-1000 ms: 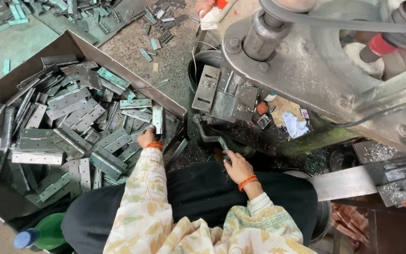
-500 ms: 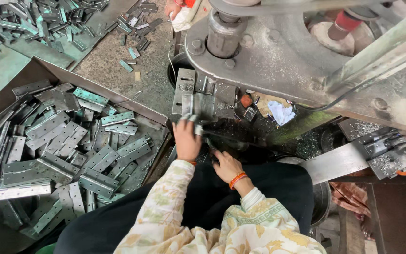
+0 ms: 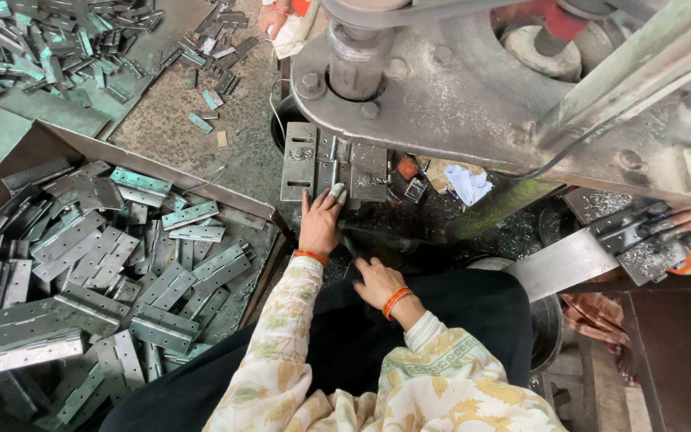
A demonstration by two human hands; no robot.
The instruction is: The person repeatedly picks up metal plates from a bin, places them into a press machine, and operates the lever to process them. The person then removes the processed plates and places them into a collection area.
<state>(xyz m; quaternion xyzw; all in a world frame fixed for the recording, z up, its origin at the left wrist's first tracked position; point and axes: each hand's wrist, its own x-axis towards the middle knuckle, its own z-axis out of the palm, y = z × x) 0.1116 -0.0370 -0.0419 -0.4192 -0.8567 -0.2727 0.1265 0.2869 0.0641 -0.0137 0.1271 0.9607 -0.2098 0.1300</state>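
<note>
Big box of grey metal hinges left of the press column. More loose hinges scattered further up-left of it, crumpled white rag just lower-right.

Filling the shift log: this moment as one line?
left hand: on hinge at press die | right hand: on dark lever | box of hinges left

Left hand stretched forward, palm down, fingers extended, one fingertip taped white. Right hand drawn in close to body, fingers curled, knuckles up. Orange bangles on both wrists, patterned sleeves.
</note>
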